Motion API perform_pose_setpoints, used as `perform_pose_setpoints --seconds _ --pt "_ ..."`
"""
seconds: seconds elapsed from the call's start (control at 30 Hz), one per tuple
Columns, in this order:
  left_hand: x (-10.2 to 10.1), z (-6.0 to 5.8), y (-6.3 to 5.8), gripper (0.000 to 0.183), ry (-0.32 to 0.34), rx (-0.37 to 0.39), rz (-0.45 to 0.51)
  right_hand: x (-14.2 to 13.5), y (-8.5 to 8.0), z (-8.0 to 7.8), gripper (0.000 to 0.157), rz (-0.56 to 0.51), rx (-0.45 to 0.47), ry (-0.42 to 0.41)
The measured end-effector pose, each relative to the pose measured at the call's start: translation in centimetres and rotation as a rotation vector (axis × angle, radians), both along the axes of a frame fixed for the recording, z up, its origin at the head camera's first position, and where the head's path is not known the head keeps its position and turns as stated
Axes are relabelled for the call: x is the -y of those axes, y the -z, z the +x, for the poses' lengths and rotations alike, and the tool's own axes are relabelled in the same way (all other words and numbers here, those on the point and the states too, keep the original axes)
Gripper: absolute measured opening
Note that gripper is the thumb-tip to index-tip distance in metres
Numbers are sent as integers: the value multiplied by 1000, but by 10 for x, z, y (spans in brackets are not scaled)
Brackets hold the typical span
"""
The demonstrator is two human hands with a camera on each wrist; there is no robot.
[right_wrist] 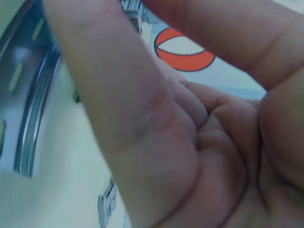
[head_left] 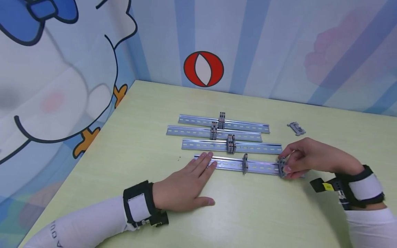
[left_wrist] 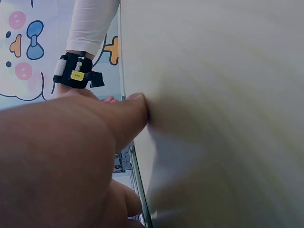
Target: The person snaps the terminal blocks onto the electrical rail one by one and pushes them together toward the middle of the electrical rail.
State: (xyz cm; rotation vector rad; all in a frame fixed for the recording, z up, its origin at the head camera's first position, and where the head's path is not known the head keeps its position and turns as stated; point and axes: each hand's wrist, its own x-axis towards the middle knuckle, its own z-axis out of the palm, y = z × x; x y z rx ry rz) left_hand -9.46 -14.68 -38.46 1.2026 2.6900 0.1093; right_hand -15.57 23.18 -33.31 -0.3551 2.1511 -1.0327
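The nearest slotted metal DIN rail [head_left: 229, 164] lies on the table. My left hand [head_left: 185, 187] rests over its left end, fingers straight and pressing down, thumb apart on the tabletop. Toward the right end, my right hand [head_left: 317, 160] pinches a grey terminal block [head_left: 281, 167] between thumb and fingers, at the rail. Whether that block is seated cannot be told. Another thin terminal block [head_left: 245, 164] stands upright near the middle of this rail. In the right wrist view, fingers hide most of the held block, while the rail's end [right_wrist: 23, 137] shows at left.
Behind lie three more rails [head_left: 198, 144] [head_left: 186, 131] [head_left: 195, 119], each with grouped terminal blocks [head_left: 231, 144] upright on it. A loose terminal block [head_left: 296, 128] lies flat beyond my right hand. The table [head_left: 149, 117] meets patterned walls at the back and left.
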Motion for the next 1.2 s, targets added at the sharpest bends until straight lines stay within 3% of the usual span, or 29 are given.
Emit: perform_pose_setpoints --seconds 0.53,1.2 --pt "0 0 2 93 6 -18 1 28 6 3 53 -94 -6 36" --pt "1 0 3 94 14 -21 12 64 19 10 45 -167 -106 68"
